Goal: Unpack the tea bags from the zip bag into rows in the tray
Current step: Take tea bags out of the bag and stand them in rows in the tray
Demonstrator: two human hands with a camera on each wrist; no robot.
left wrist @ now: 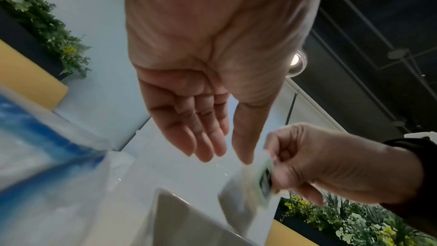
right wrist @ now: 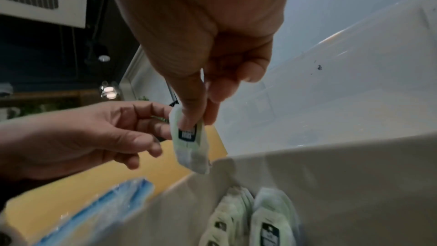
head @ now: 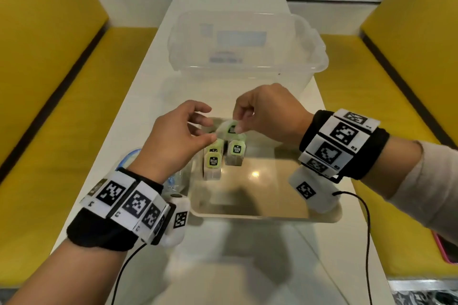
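Green-tagged tea bag (right wrist: 189,143) pinched by right hand (head: 267,116) above tray (head: 322,215).

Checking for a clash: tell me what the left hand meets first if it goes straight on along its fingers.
Probably the tea bag that the right hand pinches: the left hand, open, points its fingertips at it. Depth unclear.

Room: white table (head: 158,62); yellow benches (head: 62,86) both sides; dark ceiling w/ round lamp (left wrist: 296,61); greenery planters (left wrist: 45,25).
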